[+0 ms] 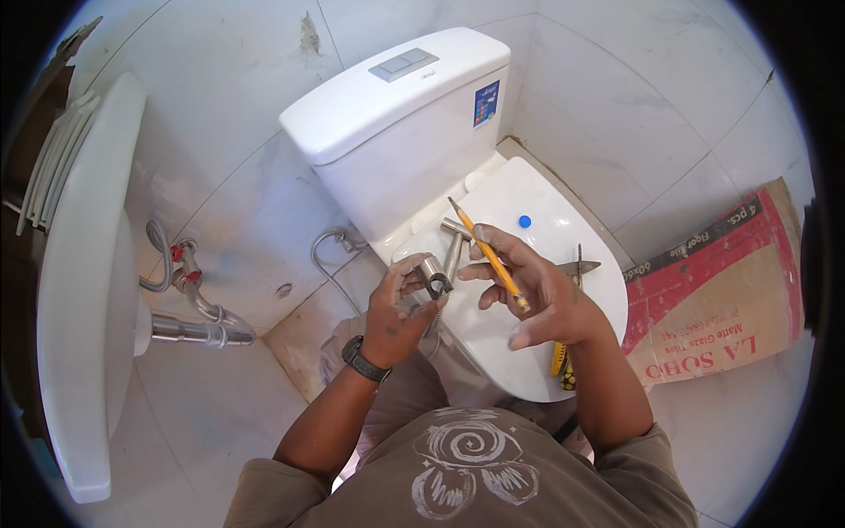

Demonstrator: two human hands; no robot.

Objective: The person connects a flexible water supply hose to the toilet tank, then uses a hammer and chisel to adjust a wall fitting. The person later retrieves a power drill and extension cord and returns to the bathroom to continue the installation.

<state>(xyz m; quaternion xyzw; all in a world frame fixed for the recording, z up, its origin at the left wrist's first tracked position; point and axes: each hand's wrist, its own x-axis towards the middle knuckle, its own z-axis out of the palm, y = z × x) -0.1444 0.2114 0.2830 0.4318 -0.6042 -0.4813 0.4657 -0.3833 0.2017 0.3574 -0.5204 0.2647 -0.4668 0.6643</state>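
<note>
Your left hand (pixel 393 310) curled round metal fitting (pixel 430 268), not yet fixed anywhere; your right hand (pixel 550 289) half-open, pencil (pixel 505 276) between fingers.

The pencil (pixel 498 268) is yellow, the fitting (pixel 430 267) silver, the toilet (pixel 400 114) white, the shirt (pixel 563 458) brown with a pale spiral.

Shirt (pixel 387 482): drab brown-grey, matte-looking cloth
Chest print (pixel 471 443): white, sketchy brush-like line, spiral inside an eye-like outline, two rounded, scribble-filled petal shapes below, small four-pointed stars alongside
Sleeves (pixel 647 475): short, wide, same brown-grey as shirt
Wristwatch (pixel 363 361), left: black, bulky case, dark strap
Trousers (pixel 405 398): muted grey-mauve, partly hidden
Left hand (pixel 396 317): bare, smudged
Right hand (pixel 541 295): bare, dusty fingers
</note>
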